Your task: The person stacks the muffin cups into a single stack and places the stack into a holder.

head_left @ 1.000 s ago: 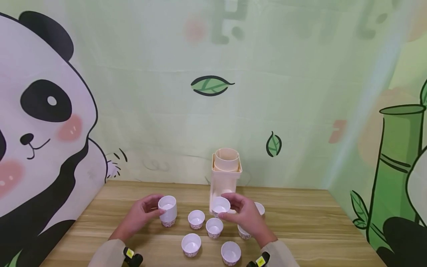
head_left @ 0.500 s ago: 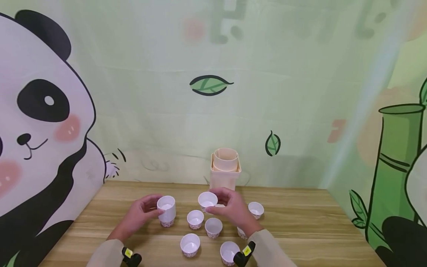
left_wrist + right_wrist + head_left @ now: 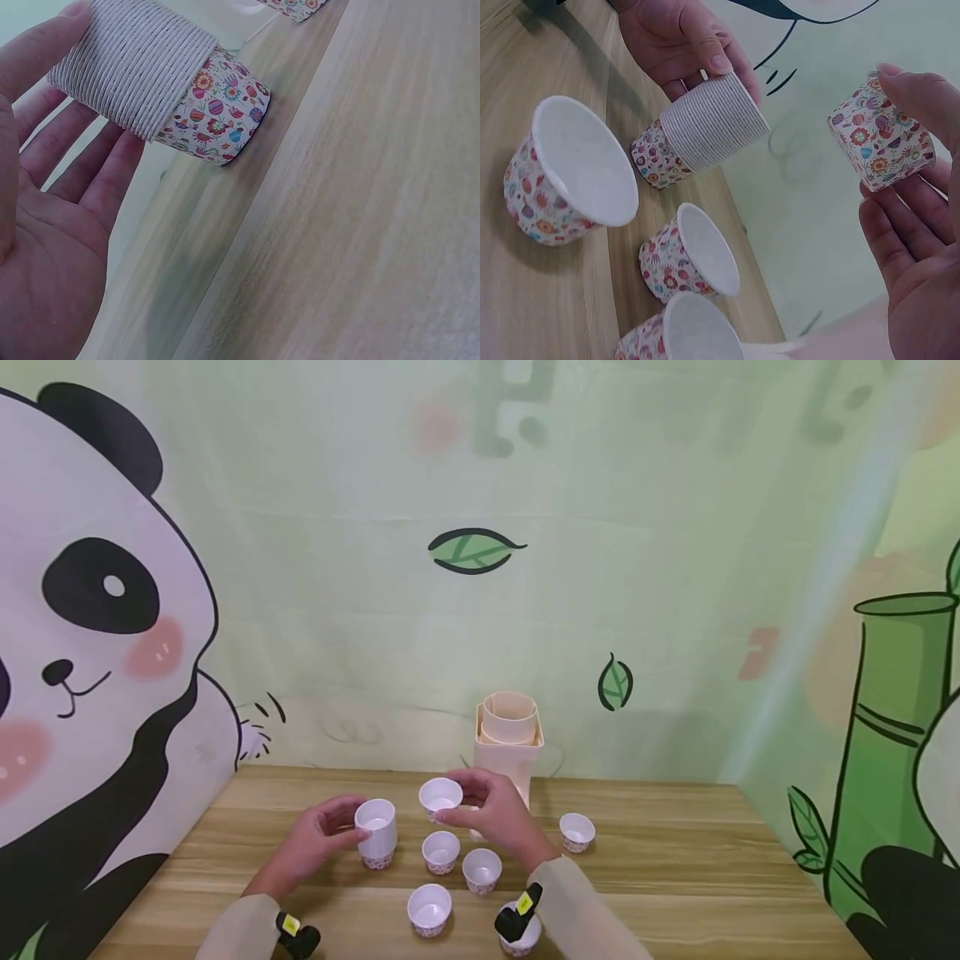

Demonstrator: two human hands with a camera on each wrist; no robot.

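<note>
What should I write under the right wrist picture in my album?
Flowery cup in the right grip, nested stack in the left grip, three cups on the table.

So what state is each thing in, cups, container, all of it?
Cup stack: nested, mouth up, held by the left hand.
Single cup: mouth up, looks empty, pinched by the right hand.
Five loose cups: upright on the table, unstacked, one partly hidden behind the wrist camera.
Pink container: upright, with a round piece in its top.
</note>
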